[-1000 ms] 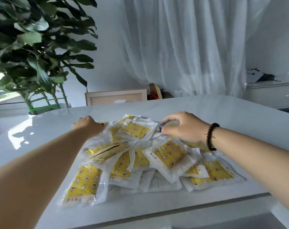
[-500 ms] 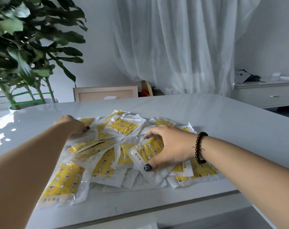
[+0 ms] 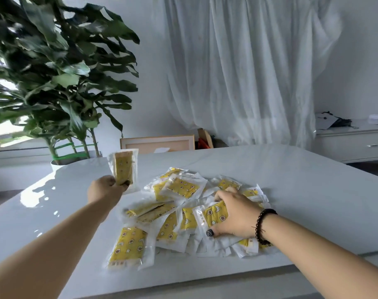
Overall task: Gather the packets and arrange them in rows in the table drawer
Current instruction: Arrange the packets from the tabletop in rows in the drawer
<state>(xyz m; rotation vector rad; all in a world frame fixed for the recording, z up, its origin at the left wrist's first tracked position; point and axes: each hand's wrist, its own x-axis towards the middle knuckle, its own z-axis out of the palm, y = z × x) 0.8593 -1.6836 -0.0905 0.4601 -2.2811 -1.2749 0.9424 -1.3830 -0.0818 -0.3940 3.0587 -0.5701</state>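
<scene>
Sprawling across the near half of a white table (image 3: 291, 186), a heap of yellow-printed packets (image 3: 179, 212) in clear wrappers lies overlapped so thickly that the lower ones show only white corners and the print on most is too small to read. One lifted packet (image 3: 124, 169) stands upright above the tabletop, pinched at its bottom edge between the thumb and fingers of the left hand (image 3: 105, 190), well clear of the heap and to its left; the fingertips themselves are mostly hidden behind the hand. The right hand (image 3: 235, 216) rests palm down on the right side of the heap, fingers spread and slightly curled over a packet with a moon and stars, the dark-painted thumbnail touching its near corner; whether the fingers grip that packet or merely press on it cannot be told. A dark beaded bracelet (image 3: 262, 226) circles the right wrist. Both forearms run out of the frame at the bottom. The table's drawer is out of sight below its front edge. Beyond the table stand a large leafy plant (image 3: 54, 83), a wooden picture frame (image 3: 158, 144) half hidden by the far edge, a sheer white curtain (image 3: 248, 72) and a white cabinet (image 3: 352, 143) carrying blurred items.
</scene>
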